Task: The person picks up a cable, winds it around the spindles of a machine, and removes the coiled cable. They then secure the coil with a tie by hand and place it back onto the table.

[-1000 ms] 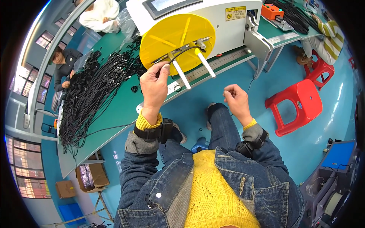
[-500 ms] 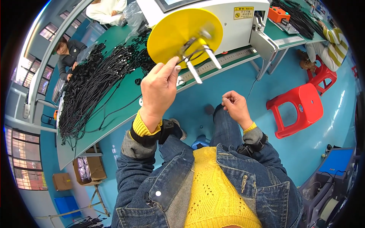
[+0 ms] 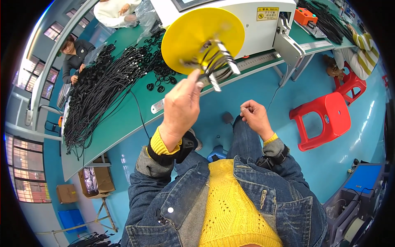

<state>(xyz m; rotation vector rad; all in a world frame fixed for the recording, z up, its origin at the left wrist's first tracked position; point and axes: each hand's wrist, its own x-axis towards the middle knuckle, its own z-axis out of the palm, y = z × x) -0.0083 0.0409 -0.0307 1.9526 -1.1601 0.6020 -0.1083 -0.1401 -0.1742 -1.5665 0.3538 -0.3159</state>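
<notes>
Teal-floored workshop, long green worktop running across the upper left. Heaped on that worktop: a thick spread of black cable lengths, glossy and stringy, plus a scatter of small black rubber rings. Further along, a white boxy metal machine carrying a flat, smooth yellow plastic disc with several shiny metal prongs standing out from its centre, black cable looped around them.

Left hand raised right up at the prongs, fingers drawn together and reaching to the prong tips; hard to tell whether pinching cable or metal. Right hand lower, above the knee, fingers curled in tight on a thin black cable that trails up toward the worktop edge.

Denim jacket sleeves with ribbed yellow knit cuffs on both forearms. Red moulded plastic stool on the floor well to the right. Cardboard boxes under the worktop end at the lower left, 1 holding crinkled plastic bags. 2 other people at the far side of the worktop, hands among the cables.
</notes>
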